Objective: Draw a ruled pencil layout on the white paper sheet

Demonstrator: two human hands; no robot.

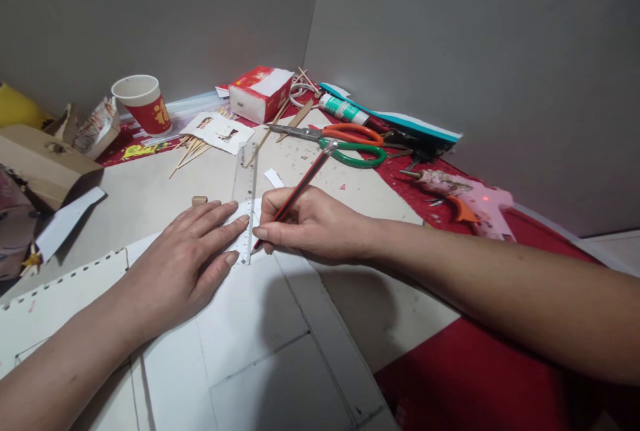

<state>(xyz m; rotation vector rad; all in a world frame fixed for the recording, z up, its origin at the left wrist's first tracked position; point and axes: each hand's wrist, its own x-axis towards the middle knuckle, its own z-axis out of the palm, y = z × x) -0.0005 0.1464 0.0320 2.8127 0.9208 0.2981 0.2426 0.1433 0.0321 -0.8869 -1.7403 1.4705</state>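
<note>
A clear plastic ruler (245, 181) lies across a white sheet of paper (235, 324) marked with pencil lines. My left hand (187, 258) rests flat on the sheet, its spread fingertips pressing the ruler's left side. Pinched in my right hand (313, 224) is a red and black pencil (305, 181), tilted, its tip down by the ruler's right edge near the lower end. Left of the sheet is another pale sheet (75, 291) with holes along its edge. A small brown eraser-like block (199, 200) sits just beyond my left fingers.
Scissors (325, 134) with orange and green handles lie beyond the pencil. A pink glue gun (470, 198) is at the right. Farther back stand a paper cup (143, 104), a red tissue pack (260, 94) and thin wooden sticks (190, 152). A cardboard box (45, 158) is at left. Grey walls close the back.
</note>
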